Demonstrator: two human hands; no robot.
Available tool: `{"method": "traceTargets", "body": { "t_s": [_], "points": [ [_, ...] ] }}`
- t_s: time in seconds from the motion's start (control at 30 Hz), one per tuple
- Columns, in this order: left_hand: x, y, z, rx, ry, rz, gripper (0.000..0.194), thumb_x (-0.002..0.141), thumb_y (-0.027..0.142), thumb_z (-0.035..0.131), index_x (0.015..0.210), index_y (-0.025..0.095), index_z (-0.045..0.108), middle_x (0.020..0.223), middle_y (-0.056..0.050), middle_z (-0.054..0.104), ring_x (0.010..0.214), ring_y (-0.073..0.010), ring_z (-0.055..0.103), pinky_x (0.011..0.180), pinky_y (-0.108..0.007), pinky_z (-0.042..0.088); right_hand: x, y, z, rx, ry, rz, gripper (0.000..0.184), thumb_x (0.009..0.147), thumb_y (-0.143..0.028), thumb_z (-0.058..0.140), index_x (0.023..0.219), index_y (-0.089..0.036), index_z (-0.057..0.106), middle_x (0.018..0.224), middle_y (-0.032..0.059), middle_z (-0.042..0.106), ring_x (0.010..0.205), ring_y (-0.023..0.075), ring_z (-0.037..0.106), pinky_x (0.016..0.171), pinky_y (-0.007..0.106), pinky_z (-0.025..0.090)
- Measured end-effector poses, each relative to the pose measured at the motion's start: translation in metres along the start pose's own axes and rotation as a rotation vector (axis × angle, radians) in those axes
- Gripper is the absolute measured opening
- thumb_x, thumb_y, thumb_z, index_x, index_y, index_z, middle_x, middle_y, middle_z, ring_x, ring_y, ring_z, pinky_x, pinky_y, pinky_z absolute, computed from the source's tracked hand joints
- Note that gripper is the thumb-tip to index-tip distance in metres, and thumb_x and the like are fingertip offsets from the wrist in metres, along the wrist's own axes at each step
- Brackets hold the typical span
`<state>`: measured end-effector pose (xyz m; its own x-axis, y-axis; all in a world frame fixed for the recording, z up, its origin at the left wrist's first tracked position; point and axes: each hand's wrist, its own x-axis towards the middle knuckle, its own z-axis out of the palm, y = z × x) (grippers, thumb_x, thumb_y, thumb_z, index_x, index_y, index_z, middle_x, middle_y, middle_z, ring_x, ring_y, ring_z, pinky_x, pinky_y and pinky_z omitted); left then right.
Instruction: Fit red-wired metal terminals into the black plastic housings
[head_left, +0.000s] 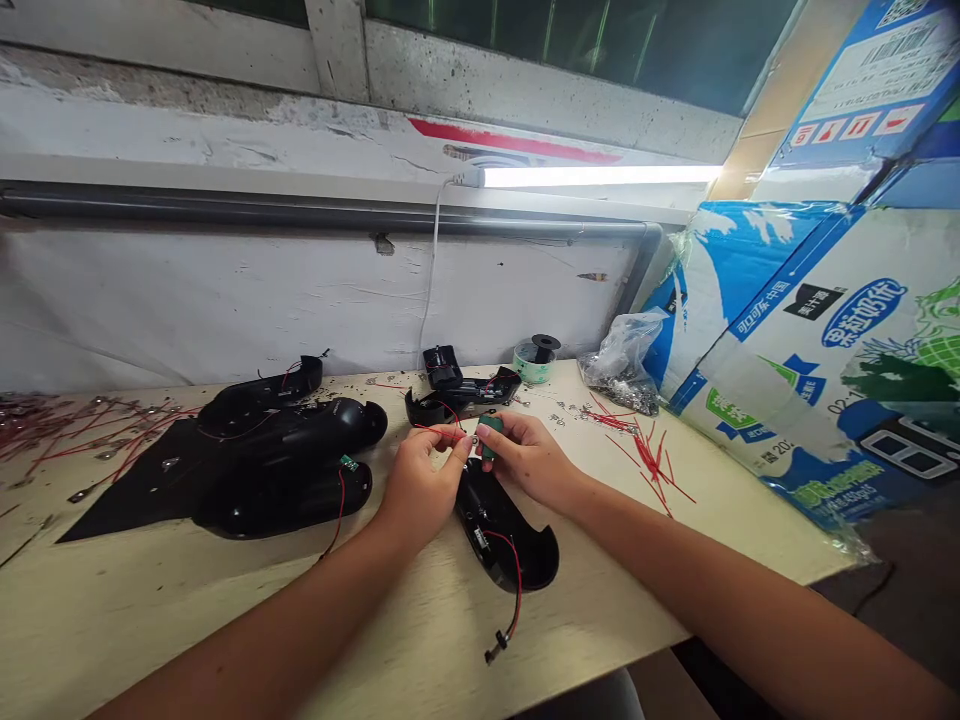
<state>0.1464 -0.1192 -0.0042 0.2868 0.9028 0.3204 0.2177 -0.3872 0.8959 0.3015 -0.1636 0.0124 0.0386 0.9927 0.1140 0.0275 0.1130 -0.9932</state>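
My right hand (529,455) is closed round a small green cylinder (491,432) that looks like a battery cell. Close against it, my left hand (426,475) pinches a thin red wire (442,431), whose end meets the cylinder near my fingertips. The exact contact there is too small to make out. Below both hands lies an open black plastic shell (506,535), its hollow side up. From it a red and black lead runs toward me and ends in a small connector (495,648) on the table.
Several black shells (289,460) lie at left, one with a green circuit board (349,463). More black parts (461,390) sit behind my hands. Loose red wires (652,462), a bag of small metal parts (622,365) and a tape roll (534,362) are at right, by cartons (787,340).
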Motion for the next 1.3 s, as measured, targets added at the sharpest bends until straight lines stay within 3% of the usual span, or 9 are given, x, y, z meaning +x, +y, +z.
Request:
{"method": "traceTargets", "body": {
  "t_s": [0.2, 0.6, 0.97, 1.3],
  "points": [
    [0.000, 0.001, -0.001, 0.001, 0.005, -0.009, 0.025, 0.083, 0.040, 0.062, 0.083, 0.017, 0.072, 0.094, -0.008, 0.073, 0.095, -0.0247, 0.063, 0.093, -0.042, 0.045, 0.001, -0.002, 0.001, -0.014, 0.035, -0.048, 0.041, 0.082, -0.056, 0.071, 0.076, -0.018, 0.057, 0.066, -0.0029, 0.055, 0.057, 0.0104, 0.048, 0.053, 0.025, 0.038],
    [0.000, 0.001, 0.001, 0.016, 0.030, -0.009, 0.024, 0.082, 0.040, 0.063, 0.082, 0.018, 0.072, 0.091, -0.008, 0.073, 0.093, -0.0247, 0.064, 0.091, -0.041, 0.047, 0.003, 0.007, -0.003, -0.123, -0.017, -0.071, 0.044, 0.087, -0.058, 0.064, 0.074, -0.017, 0.056, 0.065, -0.0018, 0.053, 0.058, 0.0114, 0.045, 0.054, 0.026, 0.034],
    [-0.001, -0.002, 0.002, 0.068, 0.021, 0.023, 0.025, 0.083, 0.041, 0.062, 0.084, 0.018, 0.072, 0.094, -0.010, 0.071, 0.095, -0.0257, 0.064, 0.094, -0.044, 0.047, 0.000, 0.007, 0.003, -0.088, 0.016, -0.099, 0.037, 0.089, -0.053, 0.064, 0.080, -0.017, 0.056, 0.068, -0.0026, 0.049, 0.059, 0.0109, 0.041, 0.053, 0.025, 0.033],
    [-0.004, -0.006, 0.004, 0.081, 0.042, 0.039, 0.019, 0.084, 0.037, 0.064, 0.084, 0.020, 0.073, 0.096, -0.007, 0.071, 0.097, -0.0243, 0.063, 0.096, -0.042, 0.045, -0.002, 0.005, 0.006, -0.086, 0.056, -0.057, 0.042, 0.086, -0.058, 0.064, 0.078, -0.019, 0.052, 0.066, -0.0046, 0.045, 0.051, 0.0089, 0.037, 0.045, 0.024, 0.030]
  ]
}}
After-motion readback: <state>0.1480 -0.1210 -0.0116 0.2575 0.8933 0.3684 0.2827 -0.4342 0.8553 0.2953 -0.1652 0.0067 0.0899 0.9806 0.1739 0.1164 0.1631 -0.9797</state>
